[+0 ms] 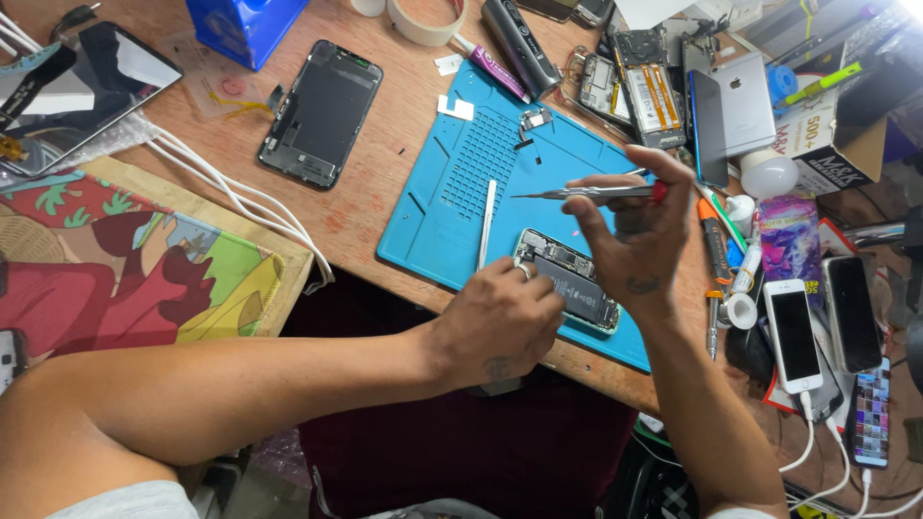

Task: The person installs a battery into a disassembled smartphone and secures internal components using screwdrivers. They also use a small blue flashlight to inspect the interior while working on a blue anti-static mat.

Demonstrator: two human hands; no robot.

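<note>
Currently, as seen from the head view:

Step in hand: by the look of it, inner work on an opened phone (569, 280), back shell lying face-up with battery and boards exposed, on the near right part of the blue repair mat (452, 207) on the wooden counter (361, 207).

Left hand (500, 317): resting on the phone's near left corner, fingers curled down on its edge, steadying it; grip pressed against the shell, not lifting.

Right hand (630, 235): raised above the phone, thumb and fingers pinched on a thin screwdriver (586, 193) with a red end, held level, tip pointing left, clear of the phone.

Next move calls for: likely tilting the tip down onto 1 small fastener, with the phone held flat; a judgement only.

White pry stick (486, 223): lying on the mat, just left of the phone.

Detached screen (321, 112): dark, face-up on the counter, left of the mat, well apart.

Packages: white carton with dark print (817, 130) at far right; purple pouch (790, 235) below it, upright rectangle; blue box (245, 27) at top left; purple glue tube (497, 70) at the mat's far edge.

Other phones: 1 white phone (792, 333) and 1 black one beside it, right of the tools.
</note>
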